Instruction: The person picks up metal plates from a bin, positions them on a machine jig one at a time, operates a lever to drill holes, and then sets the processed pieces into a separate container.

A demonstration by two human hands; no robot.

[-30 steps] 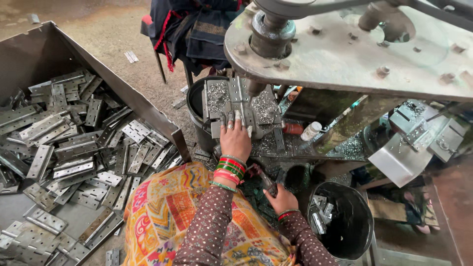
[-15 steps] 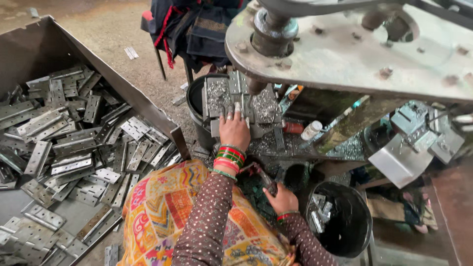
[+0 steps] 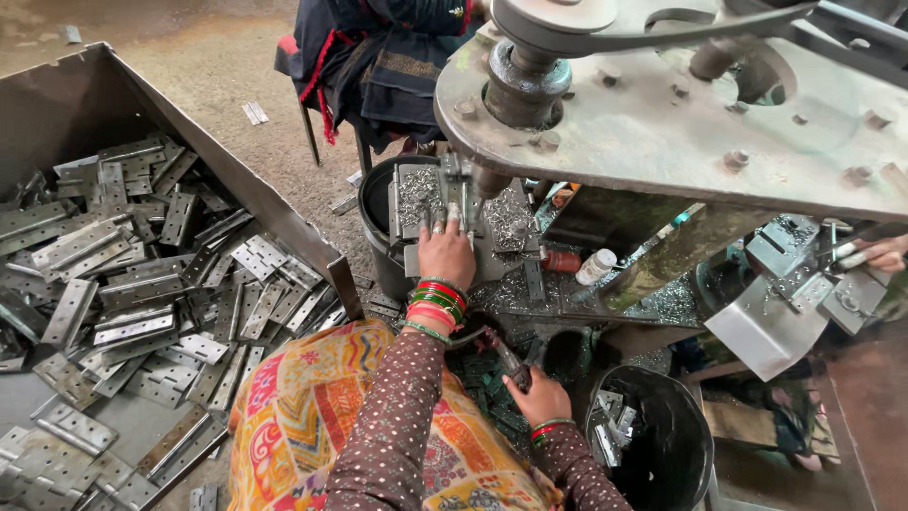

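My left hand (image 3: 445,254), with red and green bangles at the wrist, reaches forward and rests on a metal hinge (image 3: 452,203) on the press jig (image 3: 506,222). The fingers hold the hinge in place under the drill spindle (image 3: 518,85). Metal shavings cover the jig on both sides of the hand. My right hand (image 3: 541,397) is low by my lap and grips a dark hinge piece (image 3: 506,358) that points up and to the left. My patterned orange cloth (image 3: 322,407) covers my knees below both arms.
A large metal bin (image 3: 284,213) full of several grey hinges (image 3: 142,284) fills the left. A black bucket (image 3: 662,473) holding a few hinges stands at lower right, another (image 3: 374,213) behind the jig. The machine's heavy plate (image 3: 681,123) overhangs. Another person's hand (image 3: 884,254) is at far right.
My left hand stays on the hinge at the jig, shifting very slightly. My right hand remains low with its piece. The view has tilted a little.
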